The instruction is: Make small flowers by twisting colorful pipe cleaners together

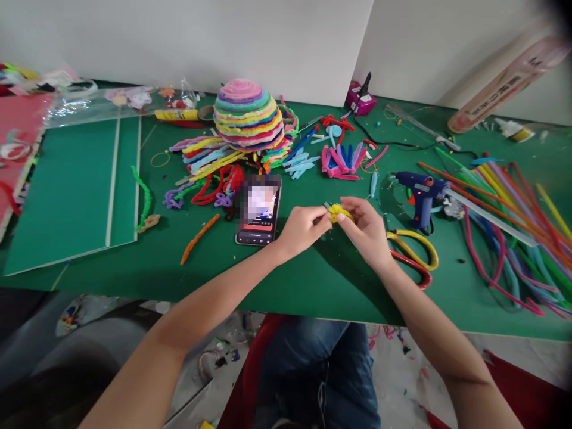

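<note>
Between my two hands, just above the green table, is a small yellow loop of pipe cleaner [338,211] bent into a flower-like shape. My left hand [308,227] pinches its left side between thumb and fingers. On its other side my right hand [365,229] grips it with the thumb in front, the fingers curled behind. A thin greyish bit sticks out near the left fingertips; what it is I cannot make out. Close to my left wrist lies a lit phone [258,214]. Scissors [415,257] with yellow and red handles lie beside my right wrist.
A striped pipe-cleaner dome [248,116] stands at the back, with cut coloured pieces around it. To the right are a blue glue gun [421,193], a corded purple box [361,99], long pipe cleaners [504,238] and a leaning pink bottle [509,86]. A green board [67,196] lies left.
</note>
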Motion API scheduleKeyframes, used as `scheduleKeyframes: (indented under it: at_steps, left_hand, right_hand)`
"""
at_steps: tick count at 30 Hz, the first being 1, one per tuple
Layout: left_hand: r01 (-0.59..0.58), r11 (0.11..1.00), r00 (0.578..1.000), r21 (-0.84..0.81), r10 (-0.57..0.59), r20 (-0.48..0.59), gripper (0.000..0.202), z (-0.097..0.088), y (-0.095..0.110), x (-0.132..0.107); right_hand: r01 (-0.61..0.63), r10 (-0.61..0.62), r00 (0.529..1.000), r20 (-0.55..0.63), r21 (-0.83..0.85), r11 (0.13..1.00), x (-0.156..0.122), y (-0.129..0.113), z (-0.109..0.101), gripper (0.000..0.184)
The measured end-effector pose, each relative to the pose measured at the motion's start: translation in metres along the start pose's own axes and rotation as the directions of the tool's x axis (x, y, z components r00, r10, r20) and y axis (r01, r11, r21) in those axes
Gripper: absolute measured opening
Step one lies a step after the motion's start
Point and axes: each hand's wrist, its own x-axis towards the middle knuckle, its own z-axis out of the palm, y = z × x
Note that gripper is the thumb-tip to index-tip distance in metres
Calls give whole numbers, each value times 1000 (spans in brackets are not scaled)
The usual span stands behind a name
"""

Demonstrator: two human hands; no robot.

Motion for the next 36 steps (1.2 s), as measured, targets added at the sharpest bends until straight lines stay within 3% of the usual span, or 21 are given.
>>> scheduleKeyframes:
  at_steps: [5,11,13,17,25,31,36]
  left_hand:
    - [-48,998,998,31,49,-36,32,-2,4,-2]
    - [-75,997,993,19,77,-93,35,1,6,-3]
    - [-33,998,997,-57,29,-67,34,2,5,-3]
    - [93,962,994,-257,-74,82,34,0,0,-1]
    - [11,994,998,-105,-5,56,27,-4,-1,4]
    - [-15,997,1000,-70,15,3,30,-1,5,-1]
    - [103,964,985,-246,-65,157,36,2,4,-1]
  right_hand:
    - [-55,60,997,57,-87,995,1,2,-4,26]
    - [-62,66,997,43,-71,996,-3,-4,2,23]
    - [-63,65,997,37,-50,997,-4,-7,3,23]
    - [-88,89,996,18,-31,996,-4,-8,1,22]
    - [-31,44,995,92,-139,990,-3,-7,-3,27]
    - [49,-44,999,24,-256,965,-6,-7,-1,26]
    - [44,-40,999,28,-189,981,-3,-11,-4,28]
